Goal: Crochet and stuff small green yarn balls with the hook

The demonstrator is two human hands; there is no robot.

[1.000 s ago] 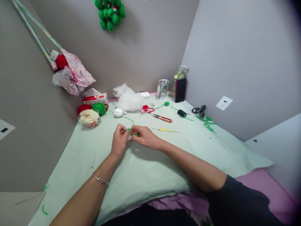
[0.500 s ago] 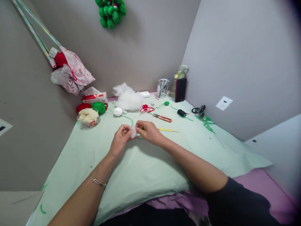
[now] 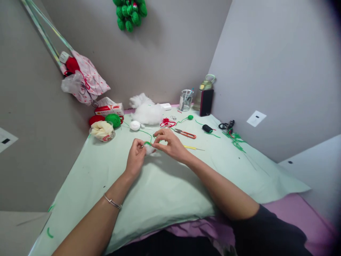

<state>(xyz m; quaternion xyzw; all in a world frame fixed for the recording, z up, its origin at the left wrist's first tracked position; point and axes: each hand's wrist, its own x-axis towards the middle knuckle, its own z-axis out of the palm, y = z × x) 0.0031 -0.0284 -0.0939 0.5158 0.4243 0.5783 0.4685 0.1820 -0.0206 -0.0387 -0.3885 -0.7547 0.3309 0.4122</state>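
My left hand [image 3: 136, 155] is closed around a small tuft of white stuffing [image 3: 149, 149]. A green crochet piece [image 3: 147, 143] curves along the top of that tuft. My right hand [image 3: 170, 144] meets it from the right, thumb tip against the green edge and index finger bent above. A bit of green shows at the right fingertips, but its exact shape is unclear. From the work a green strand runs back toward a white yarn ball [image 3: 135, 125]. Just beyond the right hand lie orange-handled thread snips [image 3: 185, 133] and a yellow-handled crochet hook [image 3: 194, 148], its handle partly hidden.
A heap of white stuffing [image 3: 147, 113] sits at the back. Left of it are a green yarn ball [image 3: 113, 121], a cream bundle in a bowl [image 3: 102, 131] and a tissue box [image 3: 109, 108]. A phone [image 3: 206, 102], a glass cup [image 3: 186, 100] and black thread [image 3: 207, 128] stand or lie right.
The stuffing has turned in my left hand, and a green edge now shows over it. My right hand has shifted slightly right and up, its fingers wider apart. The whole view has moved a little.
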